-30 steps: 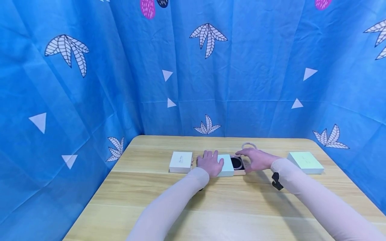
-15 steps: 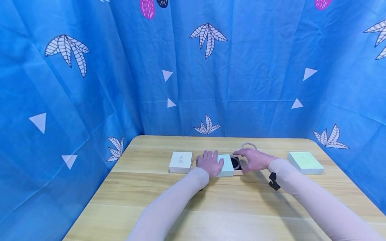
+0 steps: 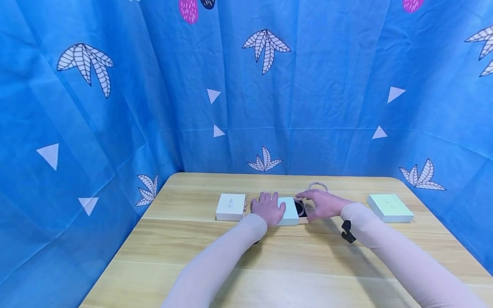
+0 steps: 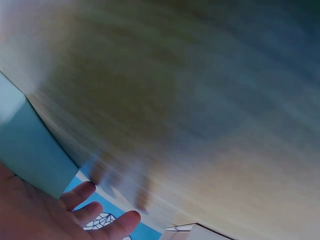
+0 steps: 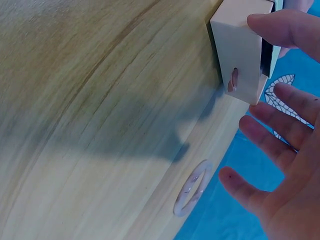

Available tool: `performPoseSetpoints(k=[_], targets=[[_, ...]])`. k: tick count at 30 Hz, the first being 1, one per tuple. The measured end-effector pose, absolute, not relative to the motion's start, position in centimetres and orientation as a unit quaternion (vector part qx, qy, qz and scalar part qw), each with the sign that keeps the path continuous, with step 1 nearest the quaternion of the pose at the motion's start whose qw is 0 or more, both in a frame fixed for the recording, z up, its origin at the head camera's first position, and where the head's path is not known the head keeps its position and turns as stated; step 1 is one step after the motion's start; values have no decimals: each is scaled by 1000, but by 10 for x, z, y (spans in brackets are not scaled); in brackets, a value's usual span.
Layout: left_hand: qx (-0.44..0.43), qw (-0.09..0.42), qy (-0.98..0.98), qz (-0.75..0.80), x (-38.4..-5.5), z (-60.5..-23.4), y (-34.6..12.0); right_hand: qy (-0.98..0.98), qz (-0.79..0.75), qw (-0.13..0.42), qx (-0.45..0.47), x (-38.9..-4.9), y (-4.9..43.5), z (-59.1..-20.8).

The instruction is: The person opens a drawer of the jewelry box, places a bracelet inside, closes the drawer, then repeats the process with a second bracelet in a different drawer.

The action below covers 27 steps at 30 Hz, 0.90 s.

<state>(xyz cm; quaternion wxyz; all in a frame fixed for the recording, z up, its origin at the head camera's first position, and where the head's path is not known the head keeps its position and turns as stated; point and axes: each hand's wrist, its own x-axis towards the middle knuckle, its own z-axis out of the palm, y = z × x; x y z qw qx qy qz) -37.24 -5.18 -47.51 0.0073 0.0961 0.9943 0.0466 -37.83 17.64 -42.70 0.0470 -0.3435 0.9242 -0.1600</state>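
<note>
In the head view a pale blue box sleeve (image 3: 288, 210) lies mid-table with its pinkish drawer (image 3: 303, 220) partly out to the right. A bangle (image 3: 301, 208) sits on the drawer's dark lining. My left hand (image 3: 268, 209) is at the sleeve's left end, thumb on its top; in the left wrist view its fingers are straight beside the sleeve (image 4: 37, 145). My right hand (image 3: 322, 203) holds the drawer between thumb and fingers. In the right wrist view the thumb touches one corner of the drawer's end wall (image 5: 235, 55), and fingertips lie by the opposite corner.
Behind my right hand lies a loose pinkish marbled bangle (image 3: 318, 185), also near the table edge in the right wrist view. To the left stands a white box (image 3: 231, 206) with small print, to the right a pale green box (image 3: 390, 207). A blue curtain (image 3: 331, 85) surrounds the wooden table (image 3: 292, 261).
My right hand has moved a little to the left, and the drawer has slid further into the sleeve, covering more of the bangle inside. My left hand has stayed in place.
</note>
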Motion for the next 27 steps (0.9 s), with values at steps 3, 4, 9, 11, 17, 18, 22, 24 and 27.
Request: performPoseSetpoints(k=[3, 4, 9, 11, 17, 18, 22, 24, 27], targets=[[95, 6, 994, 46, -372, -475, -52, 922, -168, 48, -345, -379, 175, -427], [94, 5, 994, 46, -372, -475, -52, 922, -169, 48, -345, -379, 175, -427], [95, 3, 994, 48, -372, -475, -52, 922, -173, 49, -343, -379, 174, -427], [96, 1, 994, 51, -372, -475, -52, 922, -175, 49, -342, -379, 174, -427], [97, 0, 994, 58, -371, -474, -52, 922, -181, 52, -339, -379, 172, -428], [97, 2, 994, 59, -371, -473, -52, 922, -182, 53, -338, -378, 172, -428], [97, 8, 994, 56, -372, -474, -51, 922, -188, 57, -334, -379, 171, -429], [97, 6, 994, 56, -372, -474, -51, 922, -191, 57, -334, -379, 171, -430], [98, 5, 994, 58, -372, -474, -52, 921, -195, 56, -333, -379, 170, -430]])
